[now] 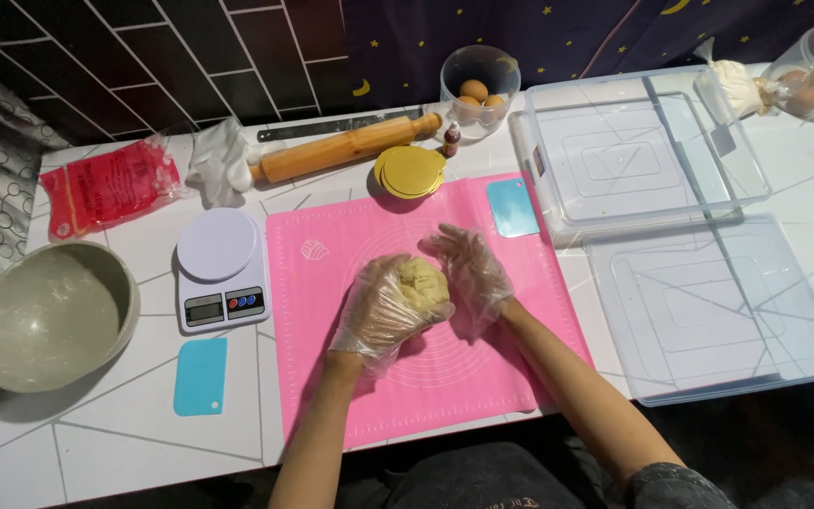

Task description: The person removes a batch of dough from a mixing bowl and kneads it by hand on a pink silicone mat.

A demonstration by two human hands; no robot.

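Note:
A pale yellow ball of dough (424, 281) sits between both hands above the pink silicone mat (482, 372). My left hand (383, 311), in a clear plastic glove, cups the dough from the left. Pressing on it from the right is my right hand (473, 269), gloved the same way, its fingers spread along the dough's side.
Left of the mat stand a white kitchen scale (221, 269), a blue scraper (201, 376) and a grey bowl (54, 316). Behind lie a rolling pin (346, 148), gold discs (409, 171), a bowl of eggs (479, 87). A clear box (638, 151) and its lid (718, 311) fill the right.

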